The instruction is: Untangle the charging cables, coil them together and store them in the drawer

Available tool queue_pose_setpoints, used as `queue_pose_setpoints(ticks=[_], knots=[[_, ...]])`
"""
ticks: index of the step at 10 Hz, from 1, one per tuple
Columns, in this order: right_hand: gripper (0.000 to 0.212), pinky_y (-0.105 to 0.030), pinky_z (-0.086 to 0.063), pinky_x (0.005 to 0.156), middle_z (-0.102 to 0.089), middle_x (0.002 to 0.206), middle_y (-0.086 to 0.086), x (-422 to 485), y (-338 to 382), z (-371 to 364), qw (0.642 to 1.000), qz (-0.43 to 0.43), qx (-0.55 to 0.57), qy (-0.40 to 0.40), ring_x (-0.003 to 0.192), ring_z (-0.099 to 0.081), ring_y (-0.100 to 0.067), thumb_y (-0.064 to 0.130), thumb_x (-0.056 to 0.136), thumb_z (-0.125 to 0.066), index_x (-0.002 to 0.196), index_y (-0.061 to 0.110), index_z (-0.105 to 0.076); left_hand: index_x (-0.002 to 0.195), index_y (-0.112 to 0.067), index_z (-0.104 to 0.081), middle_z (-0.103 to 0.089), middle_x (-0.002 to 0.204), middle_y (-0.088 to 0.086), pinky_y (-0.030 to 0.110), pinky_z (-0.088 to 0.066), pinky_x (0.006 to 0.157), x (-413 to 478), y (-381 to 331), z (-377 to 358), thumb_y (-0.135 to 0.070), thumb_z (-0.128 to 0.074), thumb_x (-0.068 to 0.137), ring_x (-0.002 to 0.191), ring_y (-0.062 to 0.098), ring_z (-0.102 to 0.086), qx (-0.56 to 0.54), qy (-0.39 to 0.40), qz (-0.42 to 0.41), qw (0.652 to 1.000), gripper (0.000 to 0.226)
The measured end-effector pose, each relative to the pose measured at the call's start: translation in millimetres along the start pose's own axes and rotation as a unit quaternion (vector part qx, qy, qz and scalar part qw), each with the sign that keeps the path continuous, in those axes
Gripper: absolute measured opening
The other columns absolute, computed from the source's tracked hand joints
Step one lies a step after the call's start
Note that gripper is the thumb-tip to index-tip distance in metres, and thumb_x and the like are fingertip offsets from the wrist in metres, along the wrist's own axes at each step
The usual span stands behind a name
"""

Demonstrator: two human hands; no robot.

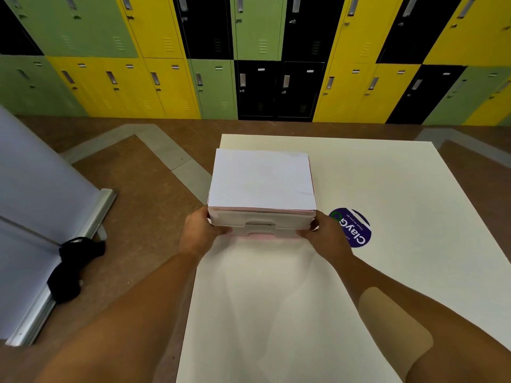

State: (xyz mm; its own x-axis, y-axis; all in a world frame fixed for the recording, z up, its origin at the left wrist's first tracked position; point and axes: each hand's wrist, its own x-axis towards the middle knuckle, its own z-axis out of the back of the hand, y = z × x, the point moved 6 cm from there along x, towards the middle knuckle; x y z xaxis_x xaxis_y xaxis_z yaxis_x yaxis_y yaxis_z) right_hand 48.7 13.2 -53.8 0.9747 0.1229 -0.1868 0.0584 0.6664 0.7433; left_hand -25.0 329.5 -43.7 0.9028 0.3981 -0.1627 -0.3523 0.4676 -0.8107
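Drawer (260, 221), sitting shut or very nearly so between the two hands, on the white table (387, 175) straight ahead of both forearms. Gripping it at the front corners: left hand (199, 230) curling round the left corner, right hand (325, 233) curling round the right, the two kept well apart by the width of the front. Not seeing any charging cables, neither beside the hands nor through the cloudy front; impossible to tell whether lying coiled inside. Probably either closing up after storing or getting ready to open. Risking a slide of the whole light box instead of the tray alone, through holding the corners and not the middle handle, with the table edge close on the outer side of the left hand. Risking also a pinched loop, if pushing the drawer home over a stray coil.
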Motion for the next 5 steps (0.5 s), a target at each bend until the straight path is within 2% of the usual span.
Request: queue_pose_setpoints(ticks=[1, 2, 3, 4, 5], knots=[[0.035, -0.031, -0.051, 0.067, -0.064, 0.084, 0.003, -2, 3, 0, 1.0, -0.003, -0.01, 0.008, 0.077, -0.063, -0.018, 0.026, 0.08, -0.079, 0.111, 0.021, -0.063, 0.112, -0.021, -0.066, -0.068, 0.105, -0.006, 0.033, -0.053, 0.075, 2, -1, 0, -0.019, -0.093, 0.063, 0.093, 0.019, -0.064, 0.012, 0.013, 0.008, 1.0, 0.055], [0.042, -0.026, -0.046, 0.066, -0.063, 0.091, 0.006, -3, 8, -1, 0.999, -0.005, -0.024, 0.031, 0.084, -0.062, -0.017, 0.025, 0.082, -0.078, 0.118, 0.019, -0.058, 0.116, -0.02, -0.065, -0.069, 0.106, -0.006, 0.036, -0.056, 0.077, 5, -1, 1, -0.024, -0.094, 0.061, 0.093, 0.018, -0.065, 0.036, 0.063, 0.012, 0.997, 0.063], [0.051, -0.023, -0.044, 0.064, -0.062, 0.097, 0.008, -9, 9, 0, 0.998, -0.015, -0.014, 0.057, 0.09, -0.062, -0.013, 0.03, 0.08, -0.08, 0.124, 0.02, -0.055, 0.116, -0.024, -0.065, -0.068, 0.103, -0.009, 0.03, -0.054, 0.071, 1, 0, 6, -0.033, -0.091, 0.066, 0.085, 0.012, -0.063, 0.024, 0.086, 0.004, 0.996, 0.058], [0.06, -0.021, -0.042, 0.063, -0.062, 0.106, 0.005, -20, 9, 1, 0.997, -0.025, 0.005, 0.077, 0.092, -0.061, -0.013, 0.041, 0.081, -0.078, 0.131, 0.024, -0.05, 0.119, -0.025, -0.063, -0.068, 0.107, -0.009, 0.033, -0.057, 0.071, -8, 0, 7, -0.039, -0.08, 0.08, 0.092, 0.013, -0.065, -0.021, 0.092, 0.001, 0.996, 0.045], [0.068, -0.027, -0.045, 0.072, -0.06, 0.113, 0.002, -25, 16, 9, 0.998, -0.025, 0.02, 0.058, 0.098, -0.06, -0.015, 0.046, 0.083, -0.074, 0.141, 0.027, -0.043, 0.113, -0.021, -0.063, -0.068, 0.104, -0.006, 0.04, -0.058, 0.08, -11, -3, 8, -0.038, -0.072, 0.087, 0.096, 0.021, -0.066, -0.018, 0.082, 0.008, 0.996, 0.032]])
